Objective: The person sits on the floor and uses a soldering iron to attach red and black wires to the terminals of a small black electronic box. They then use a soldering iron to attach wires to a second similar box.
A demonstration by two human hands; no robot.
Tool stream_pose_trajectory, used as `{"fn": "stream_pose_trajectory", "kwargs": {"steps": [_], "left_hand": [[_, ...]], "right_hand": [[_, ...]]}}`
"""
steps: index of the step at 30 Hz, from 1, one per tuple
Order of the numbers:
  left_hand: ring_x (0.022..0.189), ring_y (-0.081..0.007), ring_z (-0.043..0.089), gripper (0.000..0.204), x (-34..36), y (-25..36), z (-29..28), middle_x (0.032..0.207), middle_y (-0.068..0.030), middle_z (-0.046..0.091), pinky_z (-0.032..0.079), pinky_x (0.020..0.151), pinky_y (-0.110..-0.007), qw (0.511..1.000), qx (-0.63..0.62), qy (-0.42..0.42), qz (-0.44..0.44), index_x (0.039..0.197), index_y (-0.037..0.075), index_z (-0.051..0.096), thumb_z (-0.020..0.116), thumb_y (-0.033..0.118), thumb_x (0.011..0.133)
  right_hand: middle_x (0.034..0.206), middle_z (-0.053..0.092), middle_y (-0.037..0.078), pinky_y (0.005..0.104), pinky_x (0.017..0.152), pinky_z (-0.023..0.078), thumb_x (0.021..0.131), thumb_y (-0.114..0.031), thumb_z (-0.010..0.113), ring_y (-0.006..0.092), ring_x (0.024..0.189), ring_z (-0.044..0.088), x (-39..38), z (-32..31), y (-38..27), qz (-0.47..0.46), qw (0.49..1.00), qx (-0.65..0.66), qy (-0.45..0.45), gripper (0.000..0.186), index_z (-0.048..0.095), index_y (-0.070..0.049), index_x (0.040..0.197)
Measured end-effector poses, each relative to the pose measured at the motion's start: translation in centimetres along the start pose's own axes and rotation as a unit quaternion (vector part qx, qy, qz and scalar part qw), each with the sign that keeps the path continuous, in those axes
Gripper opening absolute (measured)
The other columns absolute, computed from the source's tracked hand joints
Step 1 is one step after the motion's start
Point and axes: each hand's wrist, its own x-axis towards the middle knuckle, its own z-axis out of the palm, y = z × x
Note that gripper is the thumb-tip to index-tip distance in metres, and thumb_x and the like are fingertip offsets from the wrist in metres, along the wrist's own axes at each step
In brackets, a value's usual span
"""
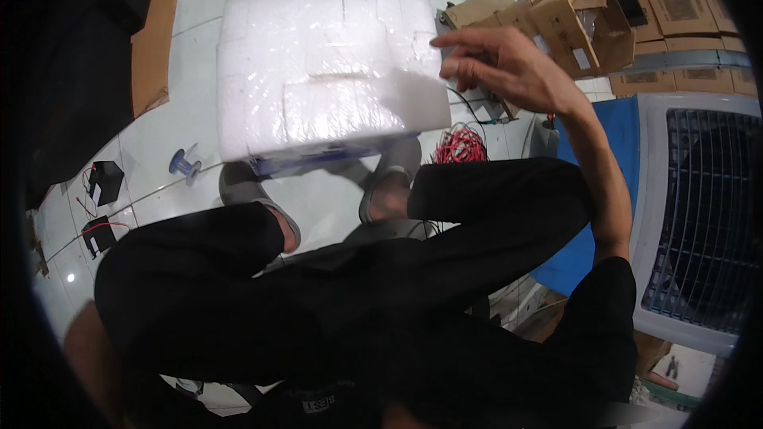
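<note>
A large white foam-padded block [334, 71], wrapped in shiny clear film, stands on the floor in front of my feet. Beneath its near edge a strip of blue [318, 157] shows. My right hand [509, 67] hovers by the block's right edge, palm down. Its index finger reaches toward the foam and the other fingers are loosely bent, with nothing held. Whether a fingertip touches the film I cannot tell. Of my left side only a dim part of the arm [89, 353] appears at the lower left; that hand is out of sight.
A blue spool [184, 165] and two small black boxes with red wires [103, 183] lie left on the tiles. A red wire bundle [461, 145] sits by my right foot. Open cartons [584, 28] are far right, near a white-framed grille unit [648, 214]. Dark bulk [79, 56] stands left.
</note>
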Motion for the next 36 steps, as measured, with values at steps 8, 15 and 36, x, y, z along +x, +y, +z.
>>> {"fn": "stream_pose_trajectory", "kwargs": {"steps": [8,15,36], "left_hand": [[0.127,-0.0296,0.047,0.036,6.4,0.7,2.6,0.132,-0.0192,0.054,0.039,0.107,-0.041,0.989,0.001,-0.141,0.036,0.124,0.000,0.057,0.055,0.014,0.091],[0.124,-0.0293,0.049,0.035,6.1,0.2,3.5,0.129,-0.0189,0.055,0.040,0.106,-0.041,0.995,0.017,-0.099,0.026,0.123,0.000,0.057,0.057,0.014,0.091],[0.115,-0.0284,0.054,0.033,7.0,-1.7,2.2,0.120,-0.0178,0.058,0.042,0.100,-0.040,0.993,0.031,-0.110,0.009,0.121,0.001,0.057,0.060,0.013,0.090]], "right_hand": [[0.094,0.068,0.006,0.0260,0.073,0.053,0.101,-0.027,0.056,0.0095,0.078,0.060,-1.7,-1.6,2.6,-0.045,0.998,0.011,0.043,0.043,0.056,0.005,0.131],[0.086,0.073,0.015,0.0331,0.072,0.058,0.096,-0.032,0.063,0.0183,0.077,0.071,-1.8,-2.1,3.8,-0.087,0.989,0.014,0.118,0.046,0.062,0.004,0.124],[0.087,0.072,0.019,0.0324,0.071,0.055,0.095,-0.038,0.061,0.0206,0.073,0.070,-0.3,-5.8,-0.8,-0.062,0.991,-0.099,0.061,0.050,0.065,0.007,0.115]]}}
